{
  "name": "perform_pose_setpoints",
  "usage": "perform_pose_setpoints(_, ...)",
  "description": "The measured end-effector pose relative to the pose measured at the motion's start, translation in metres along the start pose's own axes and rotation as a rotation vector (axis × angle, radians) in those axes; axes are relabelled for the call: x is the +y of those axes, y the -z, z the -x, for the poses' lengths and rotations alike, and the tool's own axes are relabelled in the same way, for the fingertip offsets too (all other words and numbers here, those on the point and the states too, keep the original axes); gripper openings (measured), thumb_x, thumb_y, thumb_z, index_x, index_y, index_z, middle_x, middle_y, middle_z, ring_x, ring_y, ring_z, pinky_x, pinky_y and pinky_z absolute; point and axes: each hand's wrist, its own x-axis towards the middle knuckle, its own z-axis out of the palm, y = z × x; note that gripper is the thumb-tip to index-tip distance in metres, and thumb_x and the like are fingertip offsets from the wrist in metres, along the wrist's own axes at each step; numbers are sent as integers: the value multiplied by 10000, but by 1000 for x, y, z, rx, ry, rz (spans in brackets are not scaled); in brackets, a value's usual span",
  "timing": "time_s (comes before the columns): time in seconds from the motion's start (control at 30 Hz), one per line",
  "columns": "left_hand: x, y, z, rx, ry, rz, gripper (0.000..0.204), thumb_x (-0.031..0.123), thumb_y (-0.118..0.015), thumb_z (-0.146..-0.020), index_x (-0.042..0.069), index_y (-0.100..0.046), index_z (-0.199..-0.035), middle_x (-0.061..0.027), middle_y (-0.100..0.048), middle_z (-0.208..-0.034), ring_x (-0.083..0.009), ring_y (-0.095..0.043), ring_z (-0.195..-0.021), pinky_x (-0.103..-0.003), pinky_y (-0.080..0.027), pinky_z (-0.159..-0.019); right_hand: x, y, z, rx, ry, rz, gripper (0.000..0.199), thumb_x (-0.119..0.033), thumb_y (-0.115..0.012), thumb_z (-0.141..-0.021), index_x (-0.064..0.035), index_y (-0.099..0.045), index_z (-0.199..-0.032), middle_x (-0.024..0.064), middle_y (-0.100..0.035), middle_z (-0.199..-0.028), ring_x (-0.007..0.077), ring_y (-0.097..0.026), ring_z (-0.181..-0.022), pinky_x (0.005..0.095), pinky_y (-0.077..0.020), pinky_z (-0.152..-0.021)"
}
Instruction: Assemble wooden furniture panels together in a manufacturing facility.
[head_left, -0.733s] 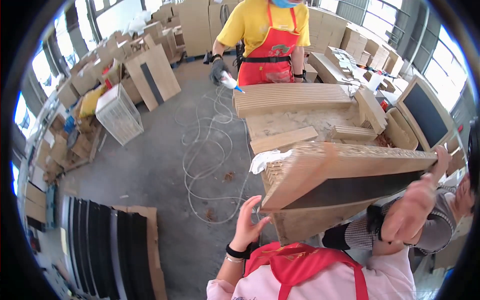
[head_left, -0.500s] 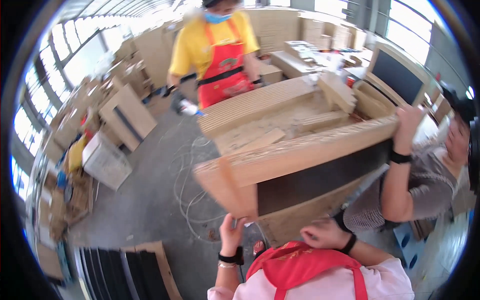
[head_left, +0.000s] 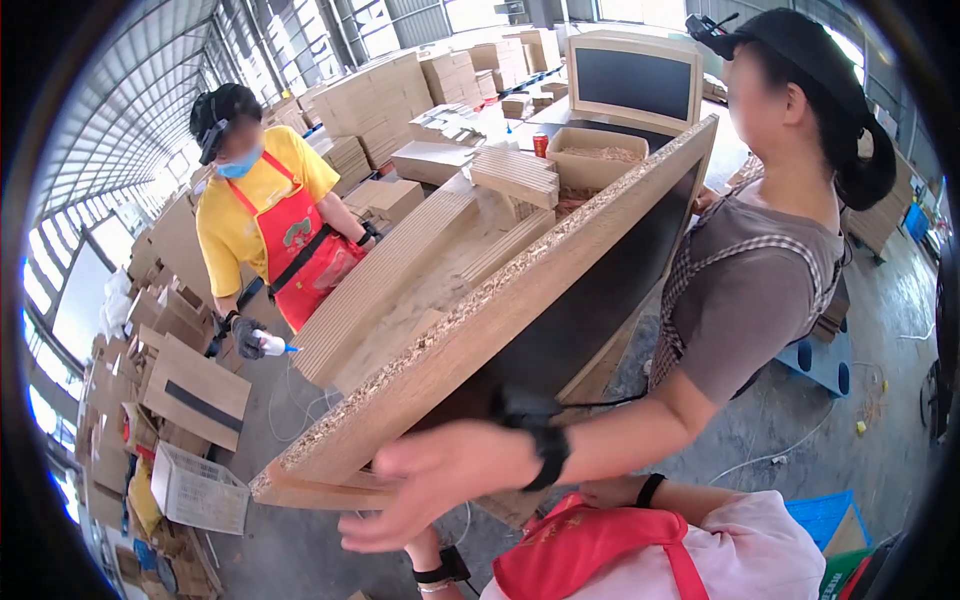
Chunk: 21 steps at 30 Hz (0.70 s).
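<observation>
head view: panel [head_left: 540,295] is tilted beside the boards [head_left: 385,280]; left hand [head_left: 424,546] is mostly hidden, right hand [head_left: 612,492] is by the apron [head_left: 590,550], and neither grip can be told; if underheld, the corner [head_left: 272,486] could be dropped.

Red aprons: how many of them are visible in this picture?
2. One red apron is on the camera wearer, at the lower edge; another red apron is on the co-worker in the yellow shirt, left of the centre. Others could be hidden.
</observation>
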Motion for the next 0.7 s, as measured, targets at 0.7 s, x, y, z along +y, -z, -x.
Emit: perform_pose_setpoints(0.7,123,-104,-34,-159,-160,-3,167,82,-674,-878,10,-637,-1024,-55,-692,-881,-77,-630,-806,-241,-510,-757,-6,16,20,77,-82,45,325,-296,-485,-888,-48,-649,-757,161,-661,-790,351,-647,-771,478,-510,-681)
